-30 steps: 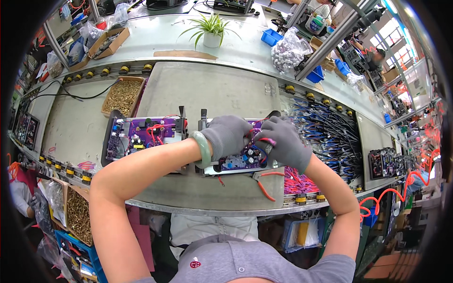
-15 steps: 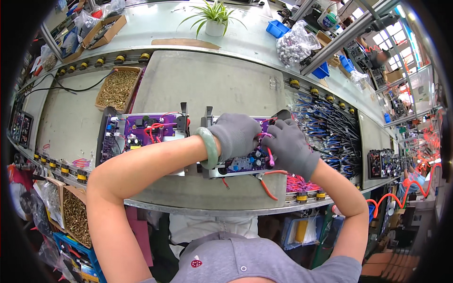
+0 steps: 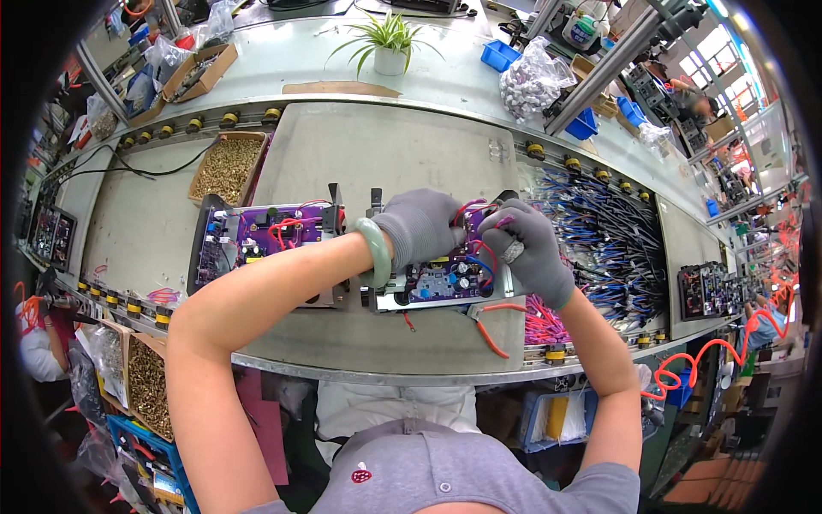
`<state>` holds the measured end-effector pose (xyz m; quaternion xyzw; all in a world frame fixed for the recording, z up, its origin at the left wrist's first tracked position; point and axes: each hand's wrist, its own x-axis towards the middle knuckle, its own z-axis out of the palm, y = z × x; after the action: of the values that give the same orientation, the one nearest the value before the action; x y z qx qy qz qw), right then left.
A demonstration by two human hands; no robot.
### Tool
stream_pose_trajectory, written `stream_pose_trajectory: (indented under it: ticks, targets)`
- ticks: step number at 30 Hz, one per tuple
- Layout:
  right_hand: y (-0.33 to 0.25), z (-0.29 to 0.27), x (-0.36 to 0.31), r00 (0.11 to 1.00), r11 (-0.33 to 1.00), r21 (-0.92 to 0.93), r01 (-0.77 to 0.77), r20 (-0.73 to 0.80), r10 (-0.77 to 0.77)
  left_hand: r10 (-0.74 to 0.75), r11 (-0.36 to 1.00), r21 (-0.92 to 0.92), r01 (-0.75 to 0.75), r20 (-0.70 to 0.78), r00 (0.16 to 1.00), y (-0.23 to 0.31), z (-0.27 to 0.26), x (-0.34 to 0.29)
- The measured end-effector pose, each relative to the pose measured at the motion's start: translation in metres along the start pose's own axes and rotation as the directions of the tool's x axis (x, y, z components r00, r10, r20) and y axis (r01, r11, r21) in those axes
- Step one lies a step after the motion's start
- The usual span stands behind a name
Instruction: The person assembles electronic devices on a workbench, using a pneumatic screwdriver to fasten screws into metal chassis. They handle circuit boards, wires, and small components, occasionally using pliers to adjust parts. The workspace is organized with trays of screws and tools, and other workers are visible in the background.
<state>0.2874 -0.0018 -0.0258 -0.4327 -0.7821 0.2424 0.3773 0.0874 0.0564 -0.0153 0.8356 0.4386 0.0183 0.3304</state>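
Note:
Both my hands wear grey gloves and work over a purple circuit board [image 3: 441, 284] in a metal chassis. My left hand [image 3: 424, 227] is closed at the board's upper part, its fingertips around a red wire [image 3: 467, 208]. My right hand [image 3: 533, 255] is closed at the board's right side, pinching a pink-purple wire [image 3: 505, 221]; its fingertips are partly hidden. Red and blue wires [image 3: 485, 261] loop up from the board between the hands. Red-handled pliers [image 3: 490, 334] lie just below the chassis. A second purple board unit [image 3: 265, 230] stands to the left, partly behind my left forearm.
Bundles of black and blue cables [image 3: 612, 244] lie at the right, with pink wires [image 3: 544, 321] nearer. A box of brass parts [image 3: 229, 164] sits at the back left. Yellow rollers [image 3: 535, 152] line the conveyor. A potted plant [image 3: 390, 60] stands on the far shelf.
My right hand has turned, bringing the wire end up above its fingers. My left hand has shifted slightly up and left, and red wires now show beside its fingertips. The view has shifted slightly.

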Motion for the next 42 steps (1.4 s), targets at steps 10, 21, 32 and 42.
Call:
stream_pose_trajectory:
  ticks: [10,21,32,42]
  targets:
    - [0.003,0.000,-0.003,0.999,1.000,-0.026,0.004,-0.033,-0.005,0.017,0.999,0.050,-0.017,-0.005,1.000,-0.001,0.006,0.002]
    - [0.005,0.001,-0.006,0.994,0.997,-0.017,0.073,-0.080,-0.074,0.301,0.908,0.325,-0.263,-0.071,0.951,0.007,0.025,-0.004]
    - [-0.003,-0.008,-0.012,0.971,0.990,0.129,-0.053,-0.226,0.081,0.287,0.943,0.201,-0.265,-0.088,0.954,0.017,0.004,0.004]
    - [-0.015,-0.040,-0.024,0.934,0.556,-0.791,0.256,0.054,-0.353,0.241,0.817,-0.531,-0.224,-0.038,0.970,0.026,0.018,0.025]
